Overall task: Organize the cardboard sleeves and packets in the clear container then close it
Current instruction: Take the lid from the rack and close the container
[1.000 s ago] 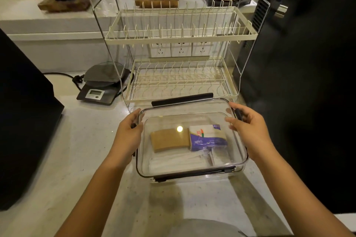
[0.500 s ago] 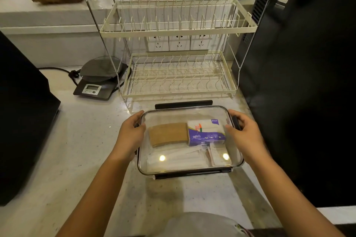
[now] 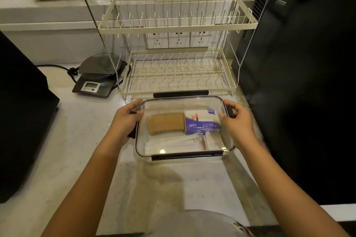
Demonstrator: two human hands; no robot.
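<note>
Your pale speckled counter [image 3: 73,152] carries everything here, with a tall black appliance [image 3: 300,82] standing along its right side and another dark block [image 3: 21,113] on the left. Behind the work sits a cream two-tier dish rack [image 3: 177,25], and to its left a small digital scale [image 3: 96,81] with a cord running off.

Just in front of the rack rests the clear container [image 3: 192,103], its transparent lid lying on top with black latch bars along the near and far edges. Through the lid you can see the brown cardboard sleeves [image 3: 166,122] left of centre, touching the purple-and-white tissue packet [image 3: 202,122] on their right — and flat white wrapped packets [image 3: 173,143] lying along the near side.

Your left hand [image 3: 125,121] curls round the container's left edge, fingers wrapped over the black side latch. Your right hand [image 3: 238,121] grips the right edge the same way, thumb on the lid and fingers curled over the right latch.
</note>
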